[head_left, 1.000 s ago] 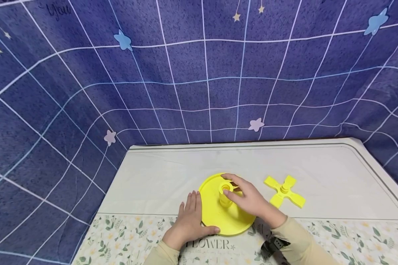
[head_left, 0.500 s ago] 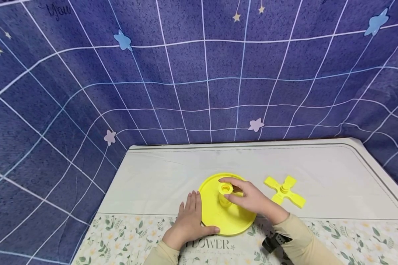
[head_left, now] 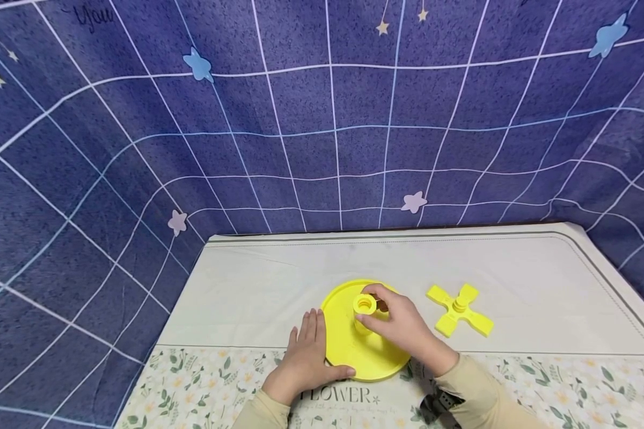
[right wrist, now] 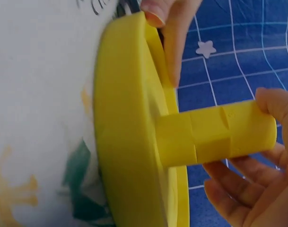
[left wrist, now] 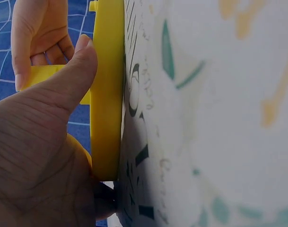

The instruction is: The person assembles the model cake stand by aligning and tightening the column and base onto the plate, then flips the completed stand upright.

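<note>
The left hand [head_left: 308, 360] lies with straight fingers along the rim of a round, shallow, yellow plastic-looking dish [head_left: 343, 354], seemingly steadying it on the white, flower-printed surface [head_left: 257, 286], while the right hand [head_left: 402, 325] grips the upright, hollow yellow column [right wrist: 212, 135] mid-dish, apparently keeping it straight. Well clear, right, lies a yellow four-armed piece [head_left: 460, 306]. I can't see how the column's foot joins.

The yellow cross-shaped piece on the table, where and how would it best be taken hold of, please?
I'd probably pinch the ridged stub at the centre of the yellow cross-shaped piece, coming from above: the stub stands upright, while the four arms lie flat on the table.
</note>
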Tool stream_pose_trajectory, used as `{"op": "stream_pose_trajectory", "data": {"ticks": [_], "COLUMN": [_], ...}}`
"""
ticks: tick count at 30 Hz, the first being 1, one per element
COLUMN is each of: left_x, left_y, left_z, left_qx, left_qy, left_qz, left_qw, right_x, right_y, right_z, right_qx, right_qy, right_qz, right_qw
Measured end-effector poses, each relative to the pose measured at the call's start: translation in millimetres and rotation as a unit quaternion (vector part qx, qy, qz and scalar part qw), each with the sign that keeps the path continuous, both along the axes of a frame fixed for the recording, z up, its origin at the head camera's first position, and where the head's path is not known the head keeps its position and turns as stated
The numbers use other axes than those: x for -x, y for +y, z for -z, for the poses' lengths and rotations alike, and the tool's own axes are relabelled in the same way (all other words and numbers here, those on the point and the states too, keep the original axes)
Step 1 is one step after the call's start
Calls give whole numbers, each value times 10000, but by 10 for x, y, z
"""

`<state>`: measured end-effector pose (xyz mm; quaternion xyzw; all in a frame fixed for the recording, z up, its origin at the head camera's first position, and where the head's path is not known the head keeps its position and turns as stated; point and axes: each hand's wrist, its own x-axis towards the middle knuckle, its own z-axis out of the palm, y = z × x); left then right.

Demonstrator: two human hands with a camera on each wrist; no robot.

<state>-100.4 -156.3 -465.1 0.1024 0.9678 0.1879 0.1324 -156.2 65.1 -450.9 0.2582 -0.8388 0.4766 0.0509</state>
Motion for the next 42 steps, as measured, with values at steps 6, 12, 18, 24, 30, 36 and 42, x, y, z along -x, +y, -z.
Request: {"op": "stream_pose_trajectory", "data": {"ticks": [6,12,18,24,30,36,42], "left_x": [-10,-8,-2,5,3,0,-2], "left_y": [-7,-7,-6,-9,-5,-11,-9], "left_z": [-3,-2,12,16,20,9,8], "left_qx": [0,-23,-88,-116,-115,-114,-101], "left_qy": [10,11,-10,-40,-33,-36,20], "left_qz": [25,9,6,-4,4,10,33], "left_qw": [10000,10000,10000,9999,9999,9999,9999], "right_x": [-62,-92,-26,83,105,77,-1], "right_y": [-70,-77,15,106,139,108,25], "right_z": [22,3,-29,-37,-32,-21,-16], "right_qx": [-216,-278,-134,51,85,8,51], "right_qy": [245,220,358,72,-340,-400,-79], "right_qz": [615,760,334,-871,-1260,-782,-77], "right_qw": [9976,9965,9987,9962,9914,9961,9999]}}
